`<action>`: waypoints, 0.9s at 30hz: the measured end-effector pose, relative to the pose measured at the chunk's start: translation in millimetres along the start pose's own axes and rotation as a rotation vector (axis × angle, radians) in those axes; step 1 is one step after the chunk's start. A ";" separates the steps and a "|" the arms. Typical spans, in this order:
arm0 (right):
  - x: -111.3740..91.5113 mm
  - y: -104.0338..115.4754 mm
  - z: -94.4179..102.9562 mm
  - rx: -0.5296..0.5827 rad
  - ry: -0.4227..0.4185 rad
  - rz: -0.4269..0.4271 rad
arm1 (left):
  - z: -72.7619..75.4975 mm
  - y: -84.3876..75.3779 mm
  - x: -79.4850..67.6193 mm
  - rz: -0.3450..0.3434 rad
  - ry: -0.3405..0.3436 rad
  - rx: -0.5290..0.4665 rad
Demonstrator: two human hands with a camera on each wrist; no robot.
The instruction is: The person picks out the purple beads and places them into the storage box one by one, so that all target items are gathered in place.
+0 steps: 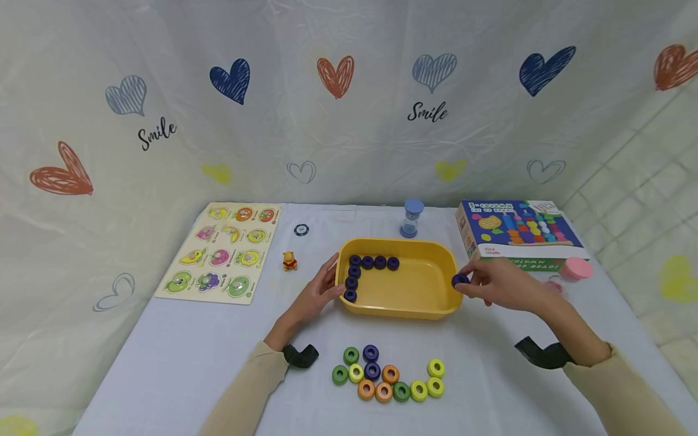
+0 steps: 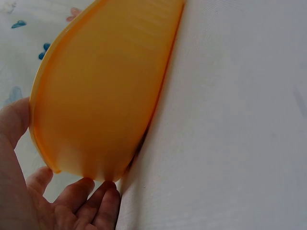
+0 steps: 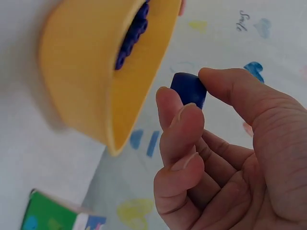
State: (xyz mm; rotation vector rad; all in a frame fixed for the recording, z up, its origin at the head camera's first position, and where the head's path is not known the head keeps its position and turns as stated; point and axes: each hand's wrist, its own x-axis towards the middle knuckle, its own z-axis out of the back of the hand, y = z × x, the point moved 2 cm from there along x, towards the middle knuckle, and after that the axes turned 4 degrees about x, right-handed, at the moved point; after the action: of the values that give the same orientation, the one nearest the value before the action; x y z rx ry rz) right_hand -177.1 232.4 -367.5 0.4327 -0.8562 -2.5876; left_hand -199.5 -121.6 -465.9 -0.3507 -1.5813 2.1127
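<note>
A yellow plastic tray (image 1: 406,309) stands on the table, with several dark purple ring beads (image 1: 380,262) lined up along its far and left walls. My left hand (image 1: 315,293) holds the tray's left end; in the left wrist view, the thumb is at the rim and the fingertips touch the outer wall. Between thumb and fingers, my right hand (image 1: 504,283) pinches one dark purple ring bead (image 3: 188,90), just above the tray's right rim. On the near side, loose ring beads lie in a group: green (image 1: 401,391), yellow (image 1: 418,390), orange (image 1: 383,392) and purple (image 1: 372,370).
A fruit picture board (image 1: 218,254) lies at the left, near a small bear figure (image 1: 289,261) and a round chip (image 1: 301,229). Behind the tray stands a blue sand timer (image 1: 411,219). At the right are a game box (image 1: 520,233) and a pink-capped timer (image 1: 575,270).
</note>
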 end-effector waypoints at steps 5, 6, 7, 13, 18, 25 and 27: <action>35.7 18.0 -1.3 -0.018 0.017 0.004 | 1.7 0.9 -2.0 -0.006 -0.002 -0.005; 42.8 21.1 -2.8 -0.016 0.027 0.008 | 1.8 1.5 -2.2 -0.007 0.000 -0.009; 49.7 24.2 -4.5 -0.017 0.035 0.015 | 1.9 2.3 -2.2 -0.007 0.003 -0.012; 88.1 40.8 -18.6 -0.026 0.093 0.075 | 1.1 6.6 -1.0 -0.003 0.010 -0.009; 115.7 50.0 -33.4 -0.042 0.169 0.079 | 0.8 5.8 -0.4 -0.008 0.005 -0.002; 146.9 54.4 -56.9 -0.081 0.272 0.029 | 0.9 0.7 -0.4 -0.021 0.015 0.005; 155.0 53.3 -62.9 -0.082 0.295 0.020 | 1.3 0.3 -0.7 -0.017 0.012 0.009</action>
State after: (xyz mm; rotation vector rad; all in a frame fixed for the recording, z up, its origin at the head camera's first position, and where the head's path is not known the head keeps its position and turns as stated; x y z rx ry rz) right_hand -274.9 92.5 -408.7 0.7545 -0.6466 -2.4467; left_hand -199.5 -123.2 -465.8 -0.3454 -1.5624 2.1002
